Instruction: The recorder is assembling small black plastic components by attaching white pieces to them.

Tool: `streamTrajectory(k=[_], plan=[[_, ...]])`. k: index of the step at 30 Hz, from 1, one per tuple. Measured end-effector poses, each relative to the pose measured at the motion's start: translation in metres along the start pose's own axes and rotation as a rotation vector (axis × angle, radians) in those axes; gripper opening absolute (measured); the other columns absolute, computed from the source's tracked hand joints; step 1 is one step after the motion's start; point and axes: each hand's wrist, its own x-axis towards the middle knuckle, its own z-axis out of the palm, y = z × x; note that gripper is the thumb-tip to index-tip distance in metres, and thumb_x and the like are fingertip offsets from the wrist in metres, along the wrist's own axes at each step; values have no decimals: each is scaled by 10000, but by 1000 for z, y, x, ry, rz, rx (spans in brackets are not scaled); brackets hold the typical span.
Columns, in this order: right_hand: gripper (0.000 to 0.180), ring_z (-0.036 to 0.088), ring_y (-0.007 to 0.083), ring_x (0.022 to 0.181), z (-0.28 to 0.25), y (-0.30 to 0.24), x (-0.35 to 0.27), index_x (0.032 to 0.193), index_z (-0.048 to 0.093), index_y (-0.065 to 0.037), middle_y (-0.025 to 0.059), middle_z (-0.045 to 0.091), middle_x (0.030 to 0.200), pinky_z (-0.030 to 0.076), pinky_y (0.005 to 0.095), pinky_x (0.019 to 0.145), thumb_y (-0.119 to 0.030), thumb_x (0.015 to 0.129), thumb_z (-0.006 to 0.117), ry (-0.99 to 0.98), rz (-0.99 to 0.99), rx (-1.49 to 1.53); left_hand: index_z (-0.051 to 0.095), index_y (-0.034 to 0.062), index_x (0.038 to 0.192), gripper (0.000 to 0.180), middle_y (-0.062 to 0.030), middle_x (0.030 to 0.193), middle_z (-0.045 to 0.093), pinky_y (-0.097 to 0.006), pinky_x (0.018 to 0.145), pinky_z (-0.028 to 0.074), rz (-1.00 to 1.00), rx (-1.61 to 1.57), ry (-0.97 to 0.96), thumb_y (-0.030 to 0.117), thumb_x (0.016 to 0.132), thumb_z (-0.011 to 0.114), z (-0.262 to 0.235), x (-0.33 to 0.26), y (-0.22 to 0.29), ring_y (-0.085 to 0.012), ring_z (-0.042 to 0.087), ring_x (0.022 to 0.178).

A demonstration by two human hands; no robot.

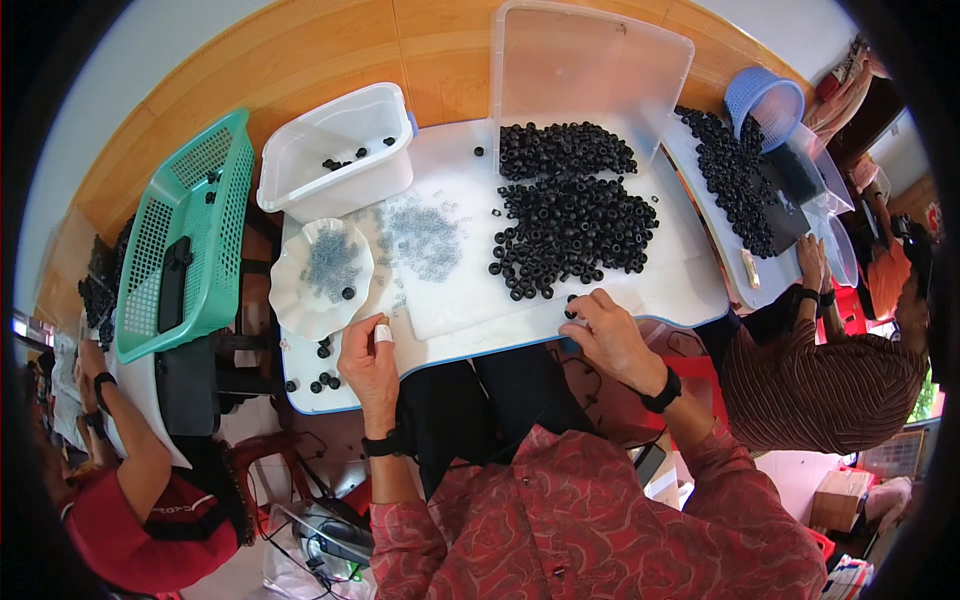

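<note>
My right hand (pixel 612 338) is at the table's front edge, thumb and forefinger pinched on a small black round part (pixel 570 308). Just beyond it spreads a heap of black ring-shaped parts (pixel 575 235), several with a hole showing. Fingers curled together, my left hand (pixel 368 362) is at the front edge further left, a white cover on one finger; whatever it may hold is hidden. Beside it lie a few loose black parts (pixel 324 382). Beyond it stands a white scalloped dish (pixel 290 300) with small clear pieces (pixel 330 262) and one black part inside.
More clear pieces (pixel 425 240) are scattered mid-table. A white bin (pixel 350 185) with a few black parts stands at the back left, next to a green basket (pixel 225 270). A translucent box (pixel 590 70) lies tipped behind the heap. Co-workers (pixel 830 380) sit on both sides.
</note>
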Motion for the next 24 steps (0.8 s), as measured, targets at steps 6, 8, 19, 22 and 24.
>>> streamTrajectory(k=[6, 8, 19, 22, 24], plan=[[211, 616, 391, 734, 16, 8, 1, 997, 588, -60, 162, 581, 906, 508, 468, 642, -185, 865, 695, 60, 67, 89, 690, -3, 1008, 202, -85, 918, 653, -277, 715, 495, -4, -35, 6, -46, 831, 603, 3, -1, -3, -171, 620, 804], [168, 621, 382, 717, 21, 4, 3, 961, 604, -59, 153, 585, 890, 506, 467, 626, -161, 861, 692, 121, 106, 63, 689, -5, 1009, 205, -81, 917, 652, -271, 713, 494, 2, -15, 12, -49, 828, 604, -1, -1, -5, -162, 618, 804], [132, 648, 194, 625, 24, -26, -11, 1006, 623, 6, 121, 641, 849, 513, 305, 557, -56, 899, 670, 108, 177, 539, 669, -30, 1057, 188, -46, 907, 637, -223, 672, 519, -292, -308, -21, -35, 903, 562, 3, -36, 48, -96, 622, 752], [137, 628, 107, 603, 35, -48, -15, 1037, 630, 14, 75, 654, 794, 496, 238, 530, -59, 924, 655, -1, 183, 800, 679, 5, 1085, 183, -45, 931, 651, -236, 673, 543, -246, -332, -212, -4, 932, 579, 16, -63, 68, -104, 639, 780], [141, 613, 79, 618, 43, -63, -15, 1068, 638, 4, 42, 648, 803, 485, 218, 541, -78, 955, 617, -113, 238, 953, 669, 2, 1142, 241, -62, 1010, 630, -234, 711, 538, -125, -293, -342, -30, 927, 564, 19, -73, 76, -109, 634, 840]])
